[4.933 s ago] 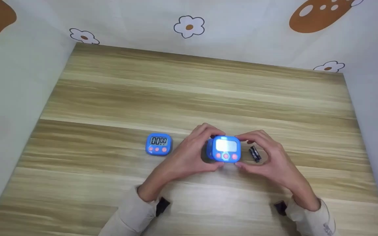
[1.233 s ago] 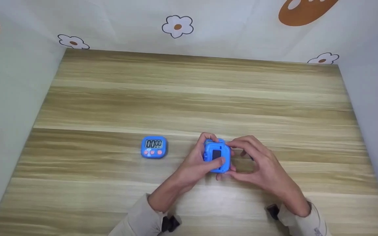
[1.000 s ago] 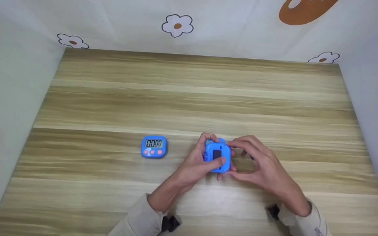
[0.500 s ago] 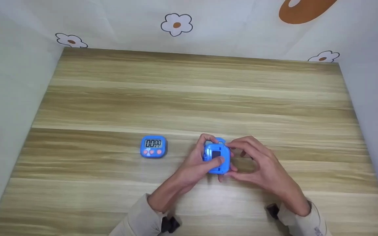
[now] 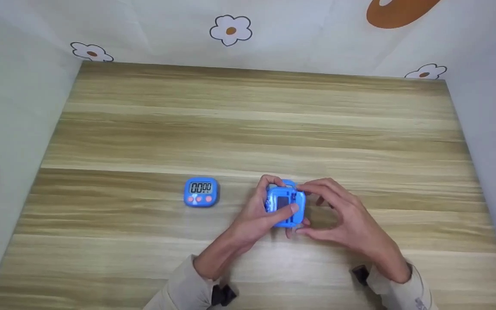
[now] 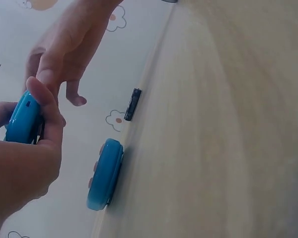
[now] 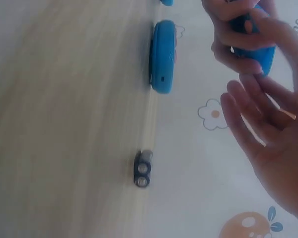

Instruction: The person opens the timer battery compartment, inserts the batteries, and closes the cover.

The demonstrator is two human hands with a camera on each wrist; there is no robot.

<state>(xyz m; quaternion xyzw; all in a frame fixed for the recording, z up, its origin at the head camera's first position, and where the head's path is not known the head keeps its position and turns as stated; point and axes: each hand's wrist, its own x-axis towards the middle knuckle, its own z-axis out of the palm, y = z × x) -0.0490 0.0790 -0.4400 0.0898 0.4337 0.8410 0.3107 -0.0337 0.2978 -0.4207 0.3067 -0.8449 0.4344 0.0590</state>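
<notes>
My left hand (image 5: 252, 213) grips a blue digital timer (image 5: 282, 202), its back turned up toward the head camera. The left thumb presses across the back on a battery cover (image 5: 301, 212), which sits shifted out toward the right edge. Index finger and thumb of my right hand (image 5: 351, 215) span the timer's right end, top and bottom. A second blue timer (image 7: 163, 57) lies on the table below the hands, mostly hidden in the head view. Two small dark batteries (image 7: 142, 173) lie side by side under the right hand.
A third blue timer (image 5: 201, 192), screen up and reading 00:00, lies to the left of the hands. The wood-grain table (image 5: 248, 120) ends at white walls with flower prints at the back and sides.
Since 4.9 s ago the held timer has been turned from its screen side to its back. In the last half second its cover has shifted right under my left thumb.
</notes>
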